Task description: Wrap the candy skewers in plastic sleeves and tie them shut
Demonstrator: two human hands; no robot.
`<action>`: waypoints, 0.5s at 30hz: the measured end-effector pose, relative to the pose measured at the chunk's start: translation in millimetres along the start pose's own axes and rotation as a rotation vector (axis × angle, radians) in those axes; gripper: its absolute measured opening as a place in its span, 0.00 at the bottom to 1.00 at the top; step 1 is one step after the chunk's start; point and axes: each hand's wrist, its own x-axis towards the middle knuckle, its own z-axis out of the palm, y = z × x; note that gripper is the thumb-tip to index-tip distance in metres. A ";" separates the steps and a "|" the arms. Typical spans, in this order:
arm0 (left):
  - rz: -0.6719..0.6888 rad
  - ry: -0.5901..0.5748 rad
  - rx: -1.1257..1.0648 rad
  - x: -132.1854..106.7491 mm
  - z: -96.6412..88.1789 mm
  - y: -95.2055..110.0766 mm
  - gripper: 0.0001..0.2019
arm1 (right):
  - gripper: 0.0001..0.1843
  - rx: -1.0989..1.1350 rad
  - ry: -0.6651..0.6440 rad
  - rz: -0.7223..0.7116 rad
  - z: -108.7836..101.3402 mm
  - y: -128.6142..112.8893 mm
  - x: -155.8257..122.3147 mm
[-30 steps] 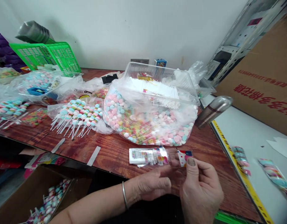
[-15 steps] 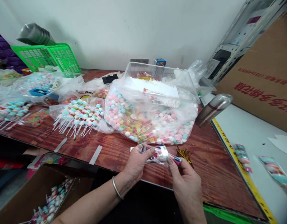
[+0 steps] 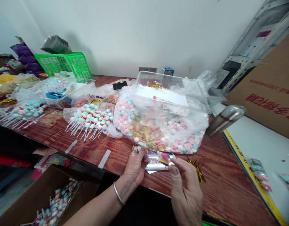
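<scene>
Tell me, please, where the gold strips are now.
In the head view, the gold strips lie on the table right of centre, just beside the right hand, on the near side of the candy bag.

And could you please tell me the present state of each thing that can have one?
Left hand: closed on a clear wrapper
Right hand: beside the wrapper stack, grip unclear
Wrapper stack: flat on the table
Gold strips: bunched on the table
Clear tub: lidless, holding white sticks
Steel flask: capped
Lower cardboard box: open, marshmallow sticks inside
</scene>
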 end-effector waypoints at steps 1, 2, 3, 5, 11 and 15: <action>0.016 0.004 0.014 0.2 -0.4 1.2 0.22 | 0.12 0.006 -0.016 -0.018 3.4 0.8 0.7; 0.037 0.011 0.032 0.3 -0.5 2.6 0.22 | 0.11 0.011 -0.026 -0.031 6.5 2.1 1.1; 0.063 0.015 0.053 0.4 -0.5 4.3 0.22 | 0.11 0.014 -0.026 -0.039 9.2 3.7 1.4; 0.113 0.024 0.094 0.5 -0.4 8.2 0.23 | 0.11 0.012 -0.005 -0.046 13.2 7.0 1.7; 0.191 -0.013 0.163 -1.3 -2.9 14.5 0.22 | 0.09 0.034 -0.058 -0.002 24.4 10.3 3.9; 0.168 -0.074 0.242 -6.5 -3.8 16.4 0.19 | 0.11 0.167 -0.173 0.118 31.9 10.0 5.6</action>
